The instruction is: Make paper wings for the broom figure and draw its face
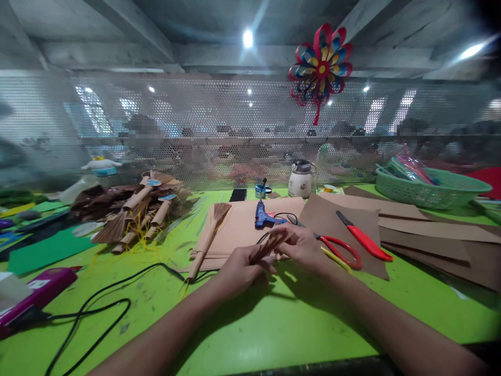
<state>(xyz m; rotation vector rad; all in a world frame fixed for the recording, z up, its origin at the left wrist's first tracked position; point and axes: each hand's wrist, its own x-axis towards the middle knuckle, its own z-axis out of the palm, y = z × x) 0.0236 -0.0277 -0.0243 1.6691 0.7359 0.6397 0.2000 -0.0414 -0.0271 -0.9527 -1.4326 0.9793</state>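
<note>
Brown pleated paper (268, 249): just below the centre of the frame, held above the green desk (313, 334); probably light, dry, springy across its folds, easily creased.
Left hand (239, 267): pinches the paper's left end.
Right hand (306, 248): fingers on its right end, near the left hand.
Best hold: likely the stacked pleats, pressed flat; a loose pinch could let them fan.

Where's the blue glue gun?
In the head view, the blue glue gun is near the middle, on the brown paper, just beyond the right hand.
</note>
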